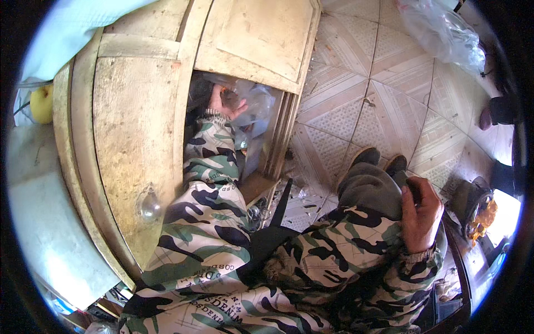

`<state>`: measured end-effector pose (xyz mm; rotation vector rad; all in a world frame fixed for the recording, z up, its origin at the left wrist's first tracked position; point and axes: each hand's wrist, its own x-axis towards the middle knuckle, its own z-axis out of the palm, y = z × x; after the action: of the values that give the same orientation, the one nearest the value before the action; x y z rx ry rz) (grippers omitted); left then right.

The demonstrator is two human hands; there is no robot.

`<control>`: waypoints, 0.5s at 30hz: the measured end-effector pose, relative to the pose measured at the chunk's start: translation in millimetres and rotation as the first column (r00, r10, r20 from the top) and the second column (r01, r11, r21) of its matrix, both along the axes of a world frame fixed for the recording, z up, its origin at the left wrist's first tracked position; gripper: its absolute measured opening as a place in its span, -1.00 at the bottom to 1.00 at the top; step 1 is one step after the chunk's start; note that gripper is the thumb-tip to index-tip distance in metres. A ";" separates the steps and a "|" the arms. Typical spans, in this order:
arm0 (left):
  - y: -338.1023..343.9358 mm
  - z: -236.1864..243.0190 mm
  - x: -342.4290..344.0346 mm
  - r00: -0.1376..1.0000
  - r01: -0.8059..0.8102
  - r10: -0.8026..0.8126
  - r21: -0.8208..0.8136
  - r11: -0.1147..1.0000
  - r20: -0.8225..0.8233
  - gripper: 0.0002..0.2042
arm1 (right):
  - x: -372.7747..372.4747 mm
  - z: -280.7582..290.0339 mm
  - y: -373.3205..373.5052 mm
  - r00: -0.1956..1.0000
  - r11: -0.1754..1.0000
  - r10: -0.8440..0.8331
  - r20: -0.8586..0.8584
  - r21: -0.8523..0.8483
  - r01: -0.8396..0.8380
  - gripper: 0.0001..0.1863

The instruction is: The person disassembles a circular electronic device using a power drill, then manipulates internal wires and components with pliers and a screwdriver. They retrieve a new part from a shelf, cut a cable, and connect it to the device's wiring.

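My left hand (pixel 225 104) reaches into an open compartment (pixel 283 125) in the pale wooden cabinet, its fingers curled by a small brown object that I cannot make out clearly. Crumpled clear plastic (pixel 256 108) lies beside it, and the camouflage sleeve covers part of the compartment. My right hand (pixel 418 214) rests by my raised knee (pixel 370 192), back upward and fingers curled; whatever is inside them, if anything, is hidden.
Cabinet doors (pixel 125 156) fill the left, beside a pale panel (pixel 39 206) and a yellow object (pixel 41 103). Tiled floor (pixel 384 117) stretches right, with a plastic bag (pixel 445 33) at the back. A dark object with orange material (pixel 473 214) stands at right.
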<state>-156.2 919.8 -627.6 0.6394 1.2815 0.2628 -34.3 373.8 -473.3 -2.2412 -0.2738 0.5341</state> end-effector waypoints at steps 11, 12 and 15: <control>31.5 -44.9 12.5 0.958 -0.259 0.265 0.066 0.964 -0.113 -0.59 | 5.0 -0.8 -2.6 0.998 0.999 0.050 0.035 -0.009 -0.050 -0.81; 31.0 -42.8 9.5 0.966 -0.247 0.252 0.089 0.965 -0.054 -0.61 | 5.0 -2.5 -1.8 0.997 0.999 0.050 0.063 -0.007 -0.050 -0.81; 28.0 -29.6 -7.0 0.968 -0.236 0.225 0.106 0.966 0.110 -0.65 | 5.0 -4.1 1.3 0.982 0.996 0.090 0.167 -0.025 -0.087 -0.83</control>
<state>-163.2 947.9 -657.2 0.5697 1.2537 0.5592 -29.3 375.2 -477.4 -2.3026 -0.4586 0.3947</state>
